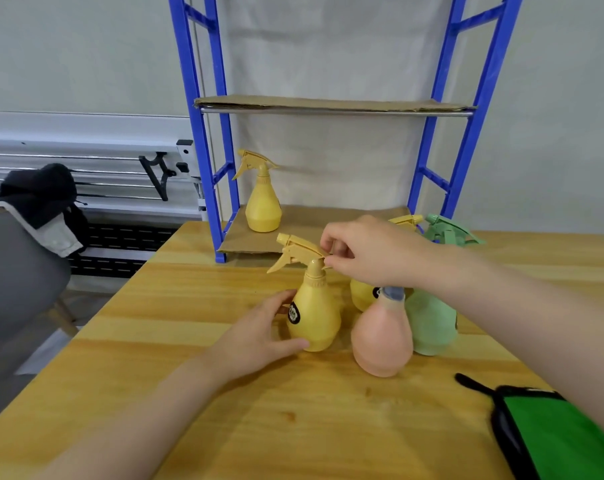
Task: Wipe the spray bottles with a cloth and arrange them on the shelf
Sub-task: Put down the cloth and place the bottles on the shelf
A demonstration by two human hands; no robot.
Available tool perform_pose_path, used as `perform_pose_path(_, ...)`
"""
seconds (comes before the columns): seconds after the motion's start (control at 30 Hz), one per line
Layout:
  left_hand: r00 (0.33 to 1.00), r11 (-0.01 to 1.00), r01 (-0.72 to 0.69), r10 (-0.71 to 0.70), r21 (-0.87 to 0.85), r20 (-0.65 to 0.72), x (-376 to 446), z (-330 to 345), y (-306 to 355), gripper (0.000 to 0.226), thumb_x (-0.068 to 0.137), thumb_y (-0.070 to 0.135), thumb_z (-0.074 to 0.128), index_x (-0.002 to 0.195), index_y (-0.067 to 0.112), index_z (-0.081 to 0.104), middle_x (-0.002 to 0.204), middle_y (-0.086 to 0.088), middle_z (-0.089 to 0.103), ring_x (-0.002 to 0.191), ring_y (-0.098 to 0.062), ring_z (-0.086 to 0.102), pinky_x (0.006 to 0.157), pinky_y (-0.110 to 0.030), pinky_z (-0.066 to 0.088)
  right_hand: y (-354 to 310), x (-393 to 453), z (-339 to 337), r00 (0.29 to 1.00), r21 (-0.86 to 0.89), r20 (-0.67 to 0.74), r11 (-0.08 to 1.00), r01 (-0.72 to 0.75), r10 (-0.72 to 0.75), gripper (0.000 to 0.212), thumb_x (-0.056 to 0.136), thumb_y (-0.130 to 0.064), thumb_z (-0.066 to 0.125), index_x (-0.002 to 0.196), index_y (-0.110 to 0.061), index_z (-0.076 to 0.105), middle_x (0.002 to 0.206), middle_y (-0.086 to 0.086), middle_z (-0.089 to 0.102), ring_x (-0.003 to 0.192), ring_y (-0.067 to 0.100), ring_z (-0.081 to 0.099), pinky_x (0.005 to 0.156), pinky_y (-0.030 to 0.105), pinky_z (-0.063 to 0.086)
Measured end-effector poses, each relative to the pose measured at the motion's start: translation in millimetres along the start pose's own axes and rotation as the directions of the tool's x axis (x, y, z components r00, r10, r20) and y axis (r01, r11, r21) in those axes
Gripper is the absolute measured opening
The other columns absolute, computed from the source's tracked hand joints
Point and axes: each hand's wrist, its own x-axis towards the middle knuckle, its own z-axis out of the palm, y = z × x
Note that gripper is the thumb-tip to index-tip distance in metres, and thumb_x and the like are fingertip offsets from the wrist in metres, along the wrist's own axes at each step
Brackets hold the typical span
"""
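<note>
Head view: wooden table [196,393], blue-framed shelf [220,188] at its far edge with cardboard-lined boards. One yellow spray bottle on the shelf [263,202] stands upright on the lower board, left side. On the table, a front yellow spray bottle [313,311] stands upright. Left hand [259,336] cups its base, grip curled around the body, thumb at the bottom edge. Right hand [366,252] pinches the rear of its trigger head, grip pressed together on it. Just beside, to the right: a pink bottle [382,337], a green spray bottle [432,323], and a second yellow bottle [361,294] behind them, mostly hidden by the forearm. Green cloth [563,441] with black trim lies at the table's near right corner, apart from both hands.
</note>
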Motion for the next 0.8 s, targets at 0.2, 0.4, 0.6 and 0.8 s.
perform_pose_path(0.2,0.995,0.999,0.010,-0.006,0.048,-0.095,5.4,6.3,6.7,0.085,0.075,0.046,0.079,0.145,0.027,0.036,0.125,0.019,0.049,0.115,0.001,0.049,0.101,-0.019,0.041,3.6,6.5,5.4,1.000,-0.010,-0.007,1.000,0.013,-0.013,0.015,0.096,-0.030,0.052,0.107,-0.023,0.058,0.087,-0.011,0.065,0.077,0.011,0.054,0.066,0.032,0.048)
perform_pose_path(0.4,0.978,0.999,0.017,-0.024,-0.037,-0.209,45.1,-9.8,14.6,0.083,0.073,0.041,0.082,0.143,0.024,0.041,0.127,0.012,0.055,0.115,-0.003,0.052,0.100,-0.022,0.043,17.2,39.3,-21.3,0.996,-0.038,-0.094,0.999,-0.010,0.007,0.020,0.095,-0.031,0.052,0.111,-0.022,0.060,0.094,-0.011,0.061,0.092,0.017,0.059,0.067,0.027,0.041)
perform_pose_path(0.6,0.975,0.997,-0.018,0.001,-0.075,-0.222,117.2,-37.0,33.4,0.079,0.078,0.036,0.080,0.144,0.019,0.040,0.117,0.014,0.053,0.113,-0.004,0.052,0.090,-0.018,0.039,54.0,89.7,-46.5,0.977,-0.098,-0.194,0.989,-0.109,0.088,0.020,0.098,-0.026,0.049,0.113,-0.020,0.060,0.104,0.000,0.067,0.094,0.023,0.058,0.074,0.033,0.046)
perform_pose_path(0.8,0.972,0.996,0.014,-0.034,-0.086,-0.232,185.7,-34.4,26.4,0.072,0.079,0.034,0.079,0.140,0.019,0.043,0.115,0.014,0.054,0.108,-0.004,0.050,0.087,-0.018,0.039,99.0,136.9,-35.2,0.960,-0.097,-0.214,0.974,-0.207,0.182,0.023,0.101,-0.026,0.045,0.119,-0.017,0.056,0.115,0.010,0.066,0.103,0.032,0.059,0.080,0.037,0.047)
